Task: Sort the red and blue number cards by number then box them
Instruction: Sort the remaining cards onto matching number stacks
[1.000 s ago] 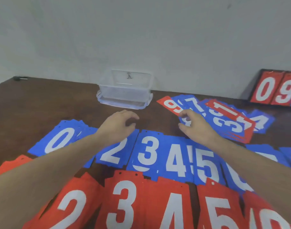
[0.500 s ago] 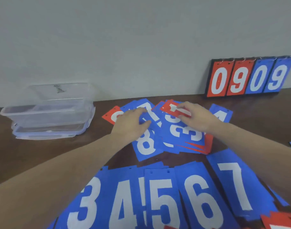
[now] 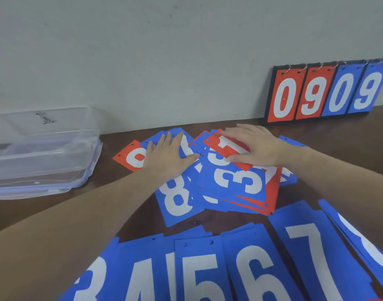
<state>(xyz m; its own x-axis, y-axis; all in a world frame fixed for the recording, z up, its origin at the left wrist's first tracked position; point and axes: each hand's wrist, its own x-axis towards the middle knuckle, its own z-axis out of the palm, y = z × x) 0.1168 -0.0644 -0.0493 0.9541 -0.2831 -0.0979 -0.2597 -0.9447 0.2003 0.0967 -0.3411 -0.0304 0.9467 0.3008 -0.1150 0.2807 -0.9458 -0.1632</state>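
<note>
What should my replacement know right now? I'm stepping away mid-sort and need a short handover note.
Left hand: flat, fingers straight, pressing on the mixed pile, over a blue card beside the red card at its left edge.
Right hand: flat on the top red card of the same pile; neither hand holds anything.
Done: blue cards laid in a near row, 3 to 7, with another blue stack at its right.
Left: sort the mixed pile, then box everything. The clear box sits far left by the wall; no cards show in it.
The scoreboard leans on the wall, reading 0909.
</note>
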